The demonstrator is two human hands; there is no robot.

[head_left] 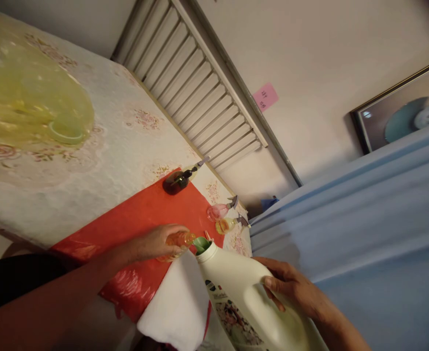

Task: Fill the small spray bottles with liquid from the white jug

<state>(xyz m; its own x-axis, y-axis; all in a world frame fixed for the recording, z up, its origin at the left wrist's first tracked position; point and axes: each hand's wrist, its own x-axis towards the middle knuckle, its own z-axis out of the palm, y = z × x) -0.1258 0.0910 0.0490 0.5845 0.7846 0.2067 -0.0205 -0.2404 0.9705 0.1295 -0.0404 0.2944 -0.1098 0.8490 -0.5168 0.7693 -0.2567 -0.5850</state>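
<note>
My left hand (pixel 168 241) is wrapped round a small clear orange bottle (pixel 177 243), whose mouth meets the green spout (pixel 201 245) of a large cream detergent jug (pixel 236 282). The fingers of my right hand (pixel 283 282) grip that jug by its handle, and the jug is tilted towards the bottle. I cannot make out whether liquid is flowing. Under the bottle lies a red plastic bag (pixel 141 219), with a folded white cloth (pixel 179 302) beside it. A dark spray bottle (pixel 175 182), a pink spray bottle (pixel 218 212) and a yellow spray bottle (pixel 226 225) stand nearby.
A flowered tablecloth (pixel 115 146) covers the table, with a yellow-green plastic bag (pixel 34 97) at the left. Behind are a white radiator (pixel 199 83), a pink note (pixel 266 97) on the wall, a framed picture (pixel 400 117) and a blue curtain (pixel 353 214).
</note>
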